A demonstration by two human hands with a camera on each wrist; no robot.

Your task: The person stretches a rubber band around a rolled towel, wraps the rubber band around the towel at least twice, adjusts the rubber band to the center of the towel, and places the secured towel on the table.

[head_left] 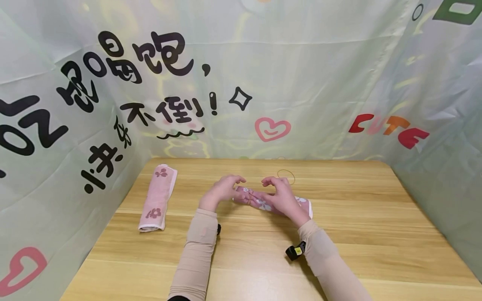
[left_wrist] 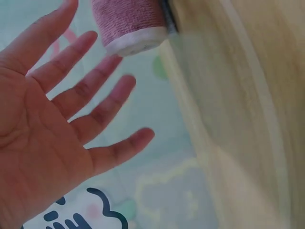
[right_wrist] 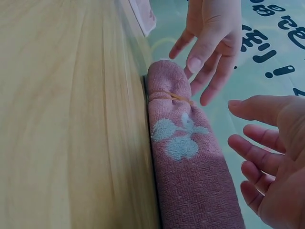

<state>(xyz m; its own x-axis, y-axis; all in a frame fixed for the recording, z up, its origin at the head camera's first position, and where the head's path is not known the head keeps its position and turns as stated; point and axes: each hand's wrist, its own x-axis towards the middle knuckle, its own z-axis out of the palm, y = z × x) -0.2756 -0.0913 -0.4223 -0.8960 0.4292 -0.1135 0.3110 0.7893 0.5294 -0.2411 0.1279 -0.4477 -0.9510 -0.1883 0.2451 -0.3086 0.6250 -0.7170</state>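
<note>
A dark pink towel (right_wrist: 190, 191) with pale flowers lies rolled up on the table. Around it, close to its left end, runs a thin yellowish rubber band (right_wrist: 164, 98). My left hand (head_left: 224, 190) hovers at that end with fingers spread and relaxed; its bare palm faces the left wrist view, beside the towel's white-edged end (left_wrist: 136, 42). Over the towel's middle in the head view is my right hand (head_left: 283, 198), fingers loosely bent and holding nothing. It covers part of the roll there.
A light pink towel (head_left: 159, 196) with darker flowers lies rolled or folded at the table's left side. Behind the right hand, a loose yellow rubber band (head_left: 294, 177) rests on the wooden table (head_left: 376, 234). Printed fabric (head_left: 320, 83) stands around the back and sides.
</note>
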